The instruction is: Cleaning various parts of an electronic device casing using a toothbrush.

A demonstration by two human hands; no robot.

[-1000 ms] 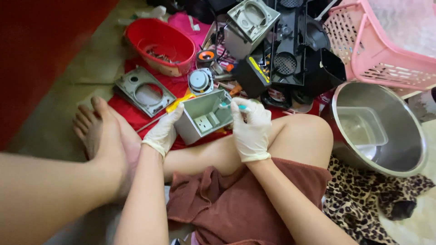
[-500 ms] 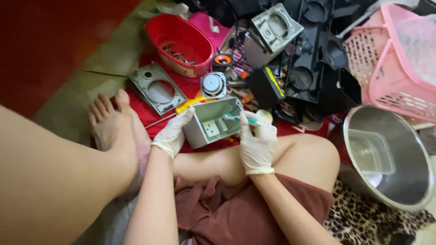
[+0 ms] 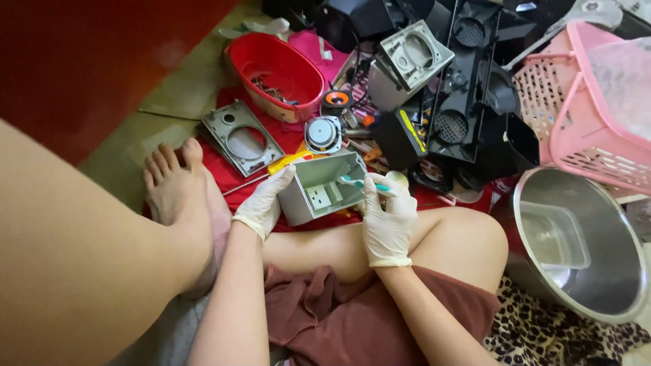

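The left hand (image 3: pixel 266 201), in a pale glove, grips the left end of a grey plastic box (image 3: pixel 321 187), fingers wrapped over its upper corner. The box is held above the person's crossed legs, open side up, with a small white part visible inside. The right hand (image 3: pixel 388 207), also gloved, is closed around a teal-handled tool (image 3: pixel 363 184) whose tip reaches into the open box.

Just beyond the box, on a red cloth (image 3: pixel 227 168), lie a round silver speaker (image 3: pixel 323 133) and a flat grey panel (image 3: pixel 241 137) with a round hole. A red oval tub (image 3: pixel 277 67) holding small loose parts sits behind them. Black speaker casings (image 3: pixel 468 102) are piled to the right, next to a pink basket (image 3: pixel 583 108). A steel basin (image 3: pixel 583 251) containing a clear plastic tray stands near the right knee.
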